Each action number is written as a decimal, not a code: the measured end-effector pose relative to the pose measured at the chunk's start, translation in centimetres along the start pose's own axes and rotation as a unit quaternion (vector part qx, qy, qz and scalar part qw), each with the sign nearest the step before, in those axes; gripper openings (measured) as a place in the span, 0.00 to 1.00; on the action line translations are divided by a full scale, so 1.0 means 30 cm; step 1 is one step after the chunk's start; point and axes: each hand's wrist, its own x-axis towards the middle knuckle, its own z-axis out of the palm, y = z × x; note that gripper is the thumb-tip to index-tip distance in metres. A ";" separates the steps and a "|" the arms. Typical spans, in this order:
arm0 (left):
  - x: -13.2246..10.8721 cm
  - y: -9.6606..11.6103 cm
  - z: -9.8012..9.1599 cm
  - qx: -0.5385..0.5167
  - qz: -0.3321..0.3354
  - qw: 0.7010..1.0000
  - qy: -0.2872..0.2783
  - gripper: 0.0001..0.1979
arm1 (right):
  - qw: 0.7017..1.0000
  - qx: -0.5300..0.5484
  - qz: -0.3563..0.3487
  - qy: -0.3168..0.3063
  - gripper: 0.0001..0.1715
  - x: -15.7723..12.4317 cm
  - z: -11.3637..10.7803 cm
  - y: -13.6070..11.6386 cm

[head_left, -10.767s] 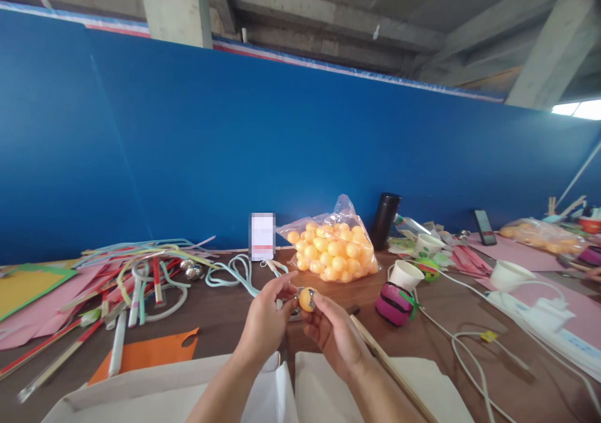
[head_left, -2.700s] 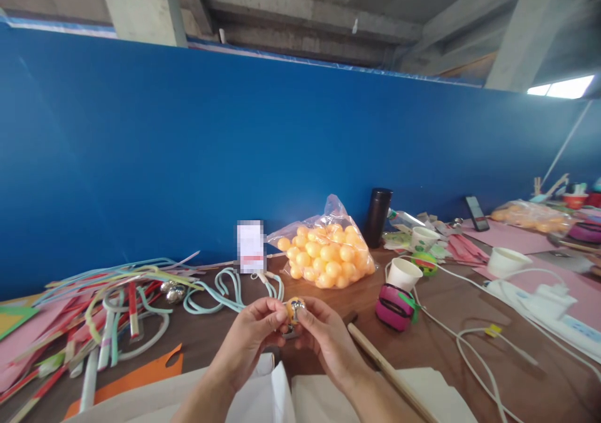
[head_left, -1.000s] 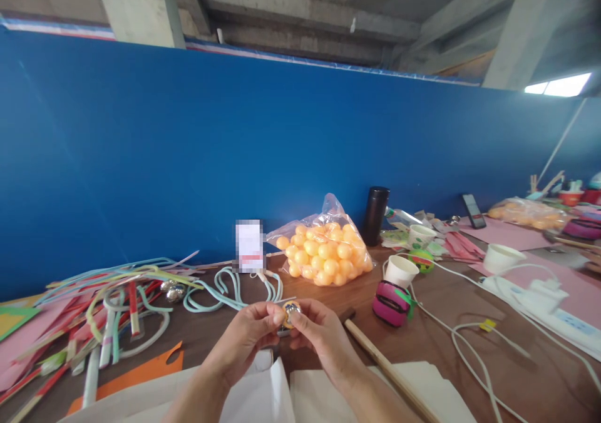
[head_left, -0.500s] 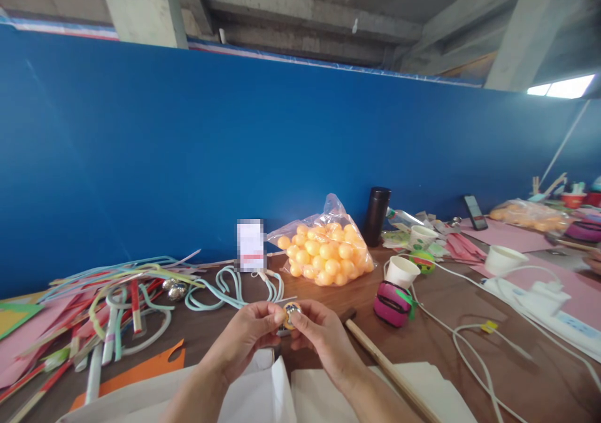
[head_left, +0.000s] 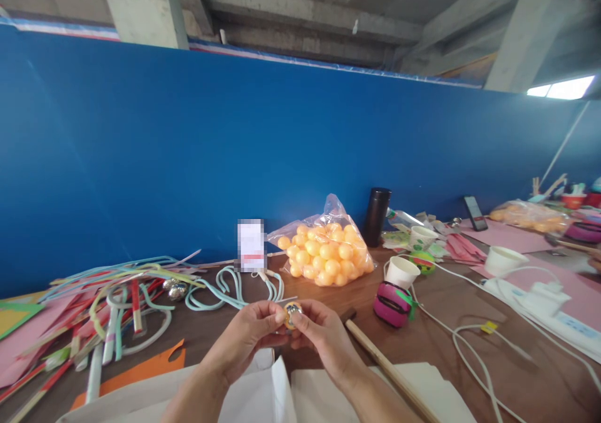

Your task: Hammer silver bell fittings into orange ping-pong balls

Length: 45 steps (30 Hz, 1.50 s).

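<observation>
Between my two hands is a small orange ball with dark and silvery markings (head_left: 293, 315). My left hand (head_left: 253, 330) is closed, thumb and fingertips pinching its left side. From the other side my right hand (head_left: 323, 335) is closed on it too, thumb lying over its front. The fingers hide much of the ball, so its back cannot be made out. Below the hands lie white paper sheets (head_left: 244, 390). A hammer with a wooden handle (head_left: 385, 363) rests beside my right forearm.
A clear bag of orange balls (head_left: 326, 254) stands behind the hands, near a black bottle (head_left: 377, 216). At right are a magenta pouch (head_left: 392, 304), paper cups (head_left: 402, 271) and a power strip (head_left: 570, 323). Tangled tubes and strips (head_left: 126, 298) lie left.
The ball has turned slightly in my fingers, and the silvery part beneath it shows less. Both hands stay in nearly the same place.
</observation>
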 end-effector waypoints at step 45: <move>-0.008 0.001 0.039 -0.018 0.028 0.999 0.012 0.11 | 0.999 0.004 0.022 0.023 0.19 -0.014 0.002 -0.019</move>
